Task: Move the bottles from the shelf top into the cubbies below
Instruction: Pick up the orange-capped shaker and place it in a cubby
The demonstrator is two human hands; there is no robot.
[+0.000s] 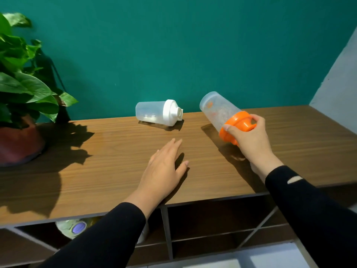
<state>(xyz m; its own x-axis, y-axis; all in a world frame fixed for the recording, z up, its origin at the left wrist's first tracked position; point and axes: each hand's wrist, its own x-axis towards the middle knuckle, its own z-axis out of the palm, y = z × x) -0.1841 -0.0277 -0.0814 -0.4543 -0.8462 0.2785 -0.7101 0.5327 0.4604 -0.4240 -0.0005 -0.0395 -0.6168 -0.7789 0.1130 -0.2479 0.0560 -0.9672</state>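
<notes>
My right hand (251, 140) grips the orange lid of a clear shaker bottle (220, 111), holding it tilted above the wooden shelf top (96, 161) with its base pointing up and away. A second clear bottle with a white lid (154, 113) lies on its side near the back wall. My left hand (164, 171) rests flat on the shelf top in the middle, fingers apart and holding nothing. In the left cubby (48, 235) below, a bottle with a purple lid (77, 227) lies partly hidden behind my left sleeve.
A potted green plant (21, 93) in a reddish pot stands at the shelf's left end. The teal wall (173, 45) runs behind the shelf. Dark cubbies (212, 221) open below the middle and right of the shelf top.
</notes>
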